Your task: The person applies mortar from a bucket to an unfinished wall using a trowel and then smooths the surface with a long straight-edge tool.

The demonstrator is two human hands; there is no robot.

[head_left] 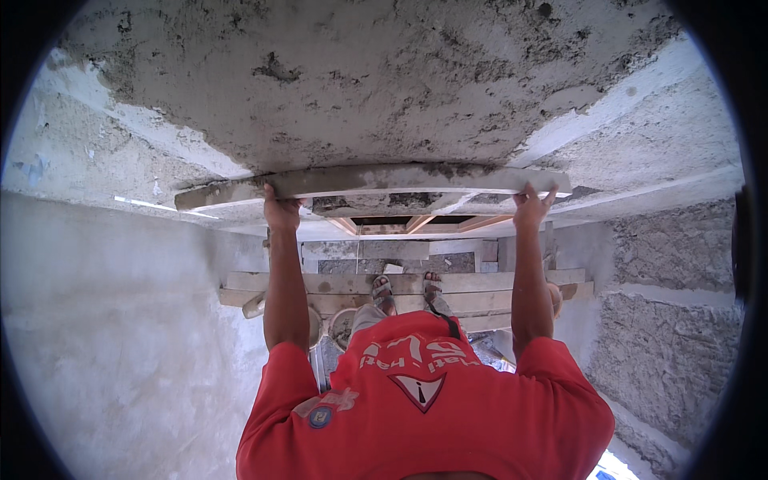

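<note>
Bar (400, 181), long and grey, lies across the wall (384, 88), at the lower edge of the darker rough patch; whether its whole length touches cannot be told. Left hand (282, 210) clamped on it, inboard of its left end; right hand (533, 206) clamped likewise, near its right end, fingers spread. Part of each grip hidden behind the bar.

Handling, by judgement: stiff, fairly weighty for its length; curve probably the lens. Dark smears on its face look damp, so likely slick there. Best held by its near edge, hands well apart, on cleaner stretches. Longer overhang at left; that end may dip.

Edges, room: wood frame (420, 222) of an opening sits just below the bar's middle, a snag for its lower edge. Side walls lie beyond both ends; clearance hard to judge. Feet (382, 290) on the planks (480, 282), close to their wall-side edge: scant footing forward. Bucket (342, 326) near the opposite edge, left of the legs.
</note>
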